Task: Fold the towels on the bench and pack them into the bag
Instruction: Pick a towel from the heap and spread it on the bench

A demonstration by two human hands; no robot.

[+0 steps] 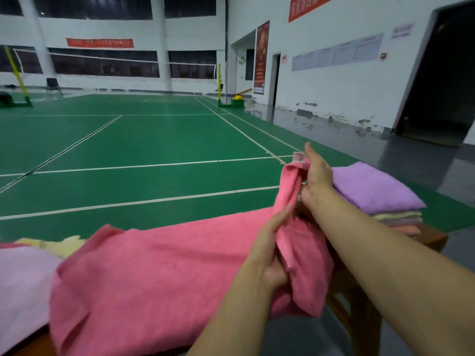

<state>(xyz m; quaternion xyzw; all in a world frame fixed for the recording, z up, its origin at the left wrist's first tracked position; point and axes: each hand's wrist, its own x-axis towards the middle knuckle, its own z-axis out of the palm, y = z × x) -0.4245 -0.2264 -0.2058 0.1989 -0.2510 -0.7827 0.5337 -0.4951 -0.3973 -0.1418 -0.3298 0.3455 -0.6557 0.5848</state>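
Now both hands, left hand (pixel 267 253) and right hand (pixel 317 176), grip one pink towel (pixel 154 273) beside one folded stack (pixel 380 199).

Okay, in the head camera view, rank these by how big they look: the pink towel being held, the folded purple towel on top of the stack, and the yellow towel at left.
1. pink towel
2. purple towel
3. yellow towel, mostly hidden, so true size unsure.
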